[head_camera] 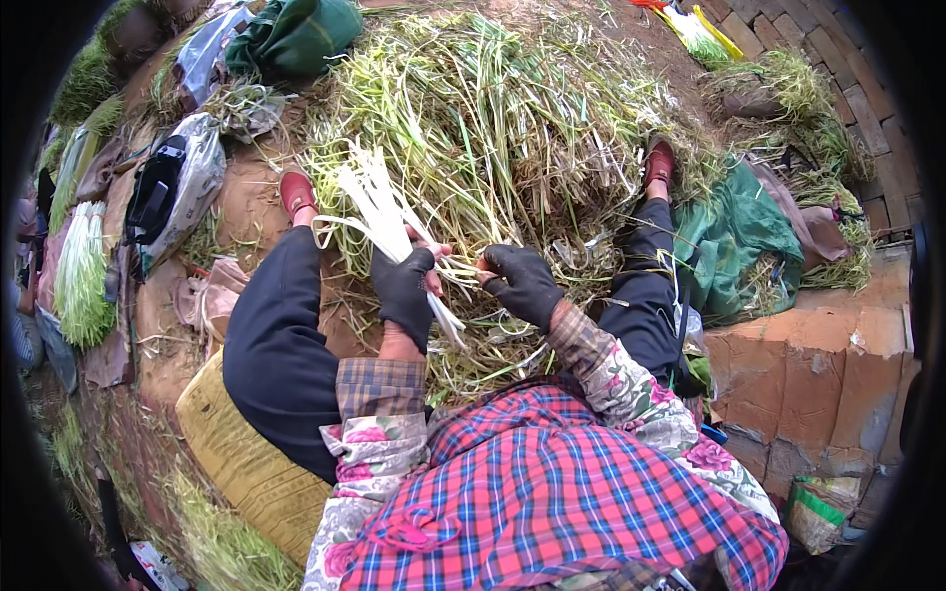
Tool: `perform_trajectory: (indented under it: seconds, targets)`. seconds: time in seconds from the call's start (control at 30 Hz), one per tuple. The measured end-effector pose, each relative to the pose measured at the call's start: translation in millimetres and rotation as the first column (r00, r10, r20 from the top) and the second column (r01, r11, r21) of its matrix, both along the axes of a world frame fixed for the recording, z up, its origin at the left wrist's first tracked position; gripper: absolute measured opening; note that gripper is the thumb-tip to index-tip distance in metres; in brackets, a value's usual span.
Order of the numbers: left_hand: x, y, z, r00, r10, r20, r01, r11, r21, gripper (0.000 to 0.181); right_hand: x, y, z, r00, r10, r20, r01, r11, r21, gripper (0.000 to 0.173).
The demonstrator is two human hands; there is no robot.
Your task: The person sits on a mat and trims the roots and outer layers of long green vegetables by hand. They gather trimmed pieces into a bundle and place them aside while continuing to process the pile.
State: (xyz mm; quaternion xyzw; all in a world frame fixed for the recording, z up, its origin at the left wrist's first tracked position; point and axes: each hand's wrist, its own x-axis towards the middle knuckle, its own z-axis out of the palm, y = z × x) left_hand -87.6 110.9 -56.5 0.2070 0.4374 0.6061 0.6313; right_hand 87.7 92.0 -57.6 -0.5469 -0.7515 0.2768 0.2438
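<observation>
My left hand [403,284], in a black fingerless glove, is closed around a bunch of white leafy stalks [378,210], apparently blanched chives. The bunch slants up and left, and its other ends stick out below my palm. To the right, my right hand [523,281] wears a similar glove. Its thumb and forefinger pinch thin pale strands [465,270] beside the bunch; the other fingers are curled. Beneath both hands and beyond them spreads a large heap of loose green and straw-coloured leaves [473,125], between my outstretched legs.
Tied white-and-green bundles [87,277] lie at the left, near a black bag [157,185]. Green woven sacking [739,236] is by my right leg, with a brick ledge [813,377] behind it. A yellow cushion-like seat [247,458] shows under me. Part of another person [26,325] appears far left.
</observation>
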Motion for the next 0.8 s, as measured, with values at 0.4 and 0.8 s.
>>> perform_trajectory:
  seconds: [0.4,0.8]
  targets:
    - [-57.3,-0.1,47.7,0.988,0.016,0.156,-0.035,0.992,0.12,0.035,81.2,-18.0,-58.9,0.987,-0.124,0.099,0.147,0.952,-0.269,0.018]
    - [-97.1,1.2,54.8,0.97,0.115,0.213,-0.164,0.959,0.231,0.014,239.4,1.4,-105.6,0.687,-0.488,0.539,0.688,0.675,-0.266,0.02]
